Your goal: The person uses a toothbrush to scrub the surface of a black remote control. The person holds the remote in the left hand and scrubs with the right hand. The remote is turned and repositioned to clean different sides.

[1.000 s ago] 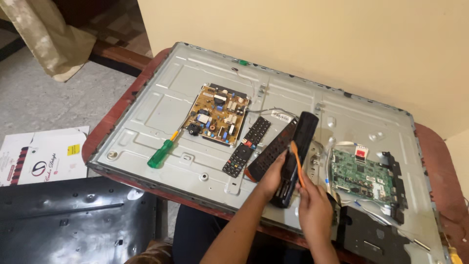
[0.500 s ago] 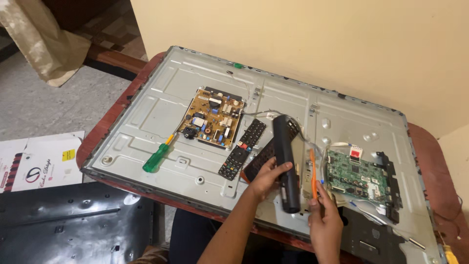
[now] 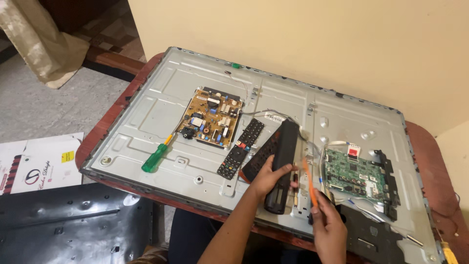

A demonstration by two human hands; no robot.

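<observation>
A flat television lies face down with its grey metal back panel (image 3: 146, 112) bare. My left hand (image 3: 270, 178) grips a long black remote control (image 3: 282, 161) near the panel's front edge. My right hand (image 3: 328, 227) holds a thin orange tool (image 3: 309, 183), its tip next to the remote's right side. A second black remote with buttons (image 3: 241, 148) lies just left of it, and a third dark remote (image 3: 259, 159) lies partly under the held one.
A yellow-brown circuit board (image 3: 211, 117) is mounted at the panel's centre left and a green circuit board (image 3: 352, 170) at the right. A green-handled screwdriver (image 3: 157, 157) lies on the panel. A black plastic cover (image 3: 63, 225) and a white carton (image 3: 34, 161) lie on the floor at left.
The held remote has swung from slanted to nearly upright and shifted slightly. My right hand has moved down and to the right with the orange tool.
</observation>
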